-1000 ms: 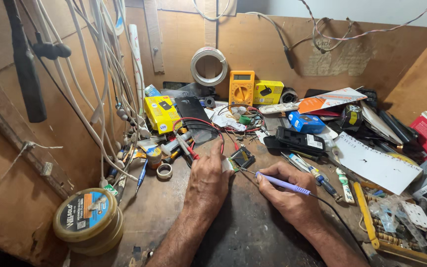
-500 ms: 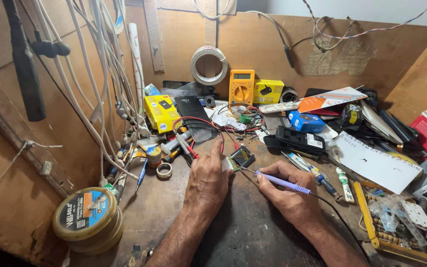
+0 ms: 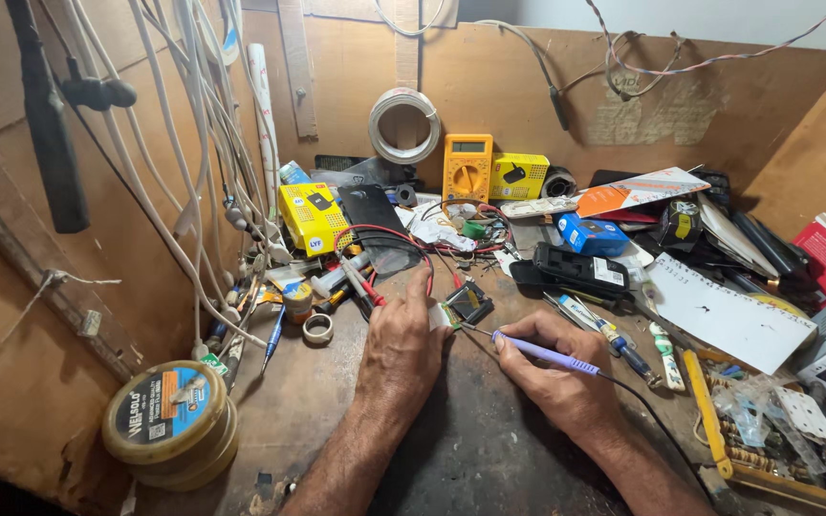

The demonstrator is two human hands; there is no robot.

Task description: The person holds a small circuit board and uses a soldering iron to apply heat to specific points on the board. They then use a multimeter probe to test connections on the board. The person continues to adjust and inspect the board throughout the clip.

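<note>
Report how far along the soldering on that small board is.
Done: tools laid out, multimeter and solder spool within reach. In hand: left hand pins the small circuit board; right hand holds the soldering iron, tip at its edge. Left: can't tell; joints too small.

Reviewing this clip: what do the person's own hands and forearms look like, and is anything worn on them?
Both are bare. The left hand and right hand wear no gloves, and no ring, watch or wristband shows. The forearms are uncovered as far as the bottom edge of the picture, with no sleeve in view. Both forearms are hairy, and the backs of the hands look veined and creased. No markings or tattoos are visible.
</note>
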